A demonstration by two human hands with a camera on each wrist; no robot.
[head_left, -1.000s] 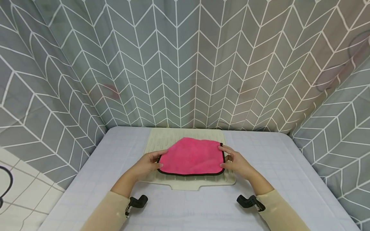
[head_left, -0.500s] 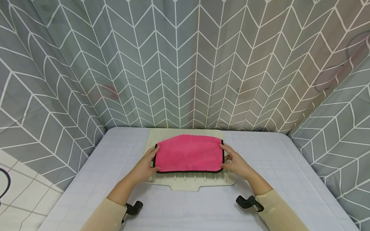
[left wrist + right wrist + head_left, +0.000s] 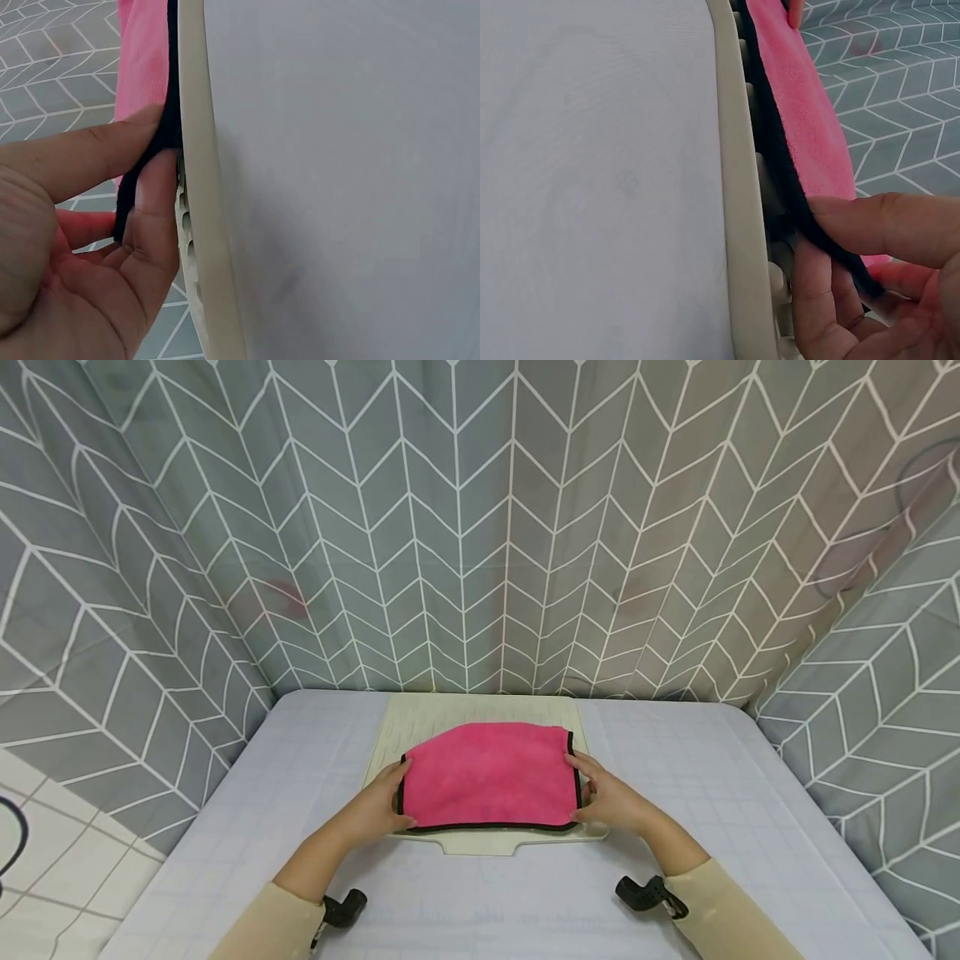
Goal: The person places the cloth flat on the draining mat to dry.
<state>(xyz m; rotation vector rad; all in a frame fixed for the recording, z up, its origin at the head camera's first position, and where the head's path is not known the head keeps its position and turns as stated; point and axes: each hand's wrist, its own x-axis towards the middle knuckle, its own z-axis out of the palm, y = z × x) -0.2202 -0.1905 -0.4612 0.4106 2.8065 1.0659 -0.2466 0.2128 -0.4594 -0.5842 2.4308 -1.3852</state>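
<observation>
A pink cloth [image 3: 491, 777] with black edging stretches between my two hands, over a cream ribbed board [image 3: 480, 843]. At its left side my left hand [image 3: 378, 806] pinches the border between thumb and fingers; the left wrist view shows the thumb [image 3: 112, 146] on the pink face and fingers behind the black trim. My right hand [image 3: 607, 797] grips the opposite side the same way, its thumb [image 3: 885, 221] on top in the right wrist view. The cloth's near edge hangs close to the board's front; whether it touches cannot be told.
The board lies on a table covered with a white cloth [image 3: 480, 910]. Grey curtains [image 3: 465, 568] with white chevron lines close off the back and sides. White floor tiles [image 3: 67, 843] show at lower left.
Over the last second my left hand has shifted slightly left, and the cloth's left side is straighter. In the last half second both hands and the cloth have come nearer and lower.
</observation>
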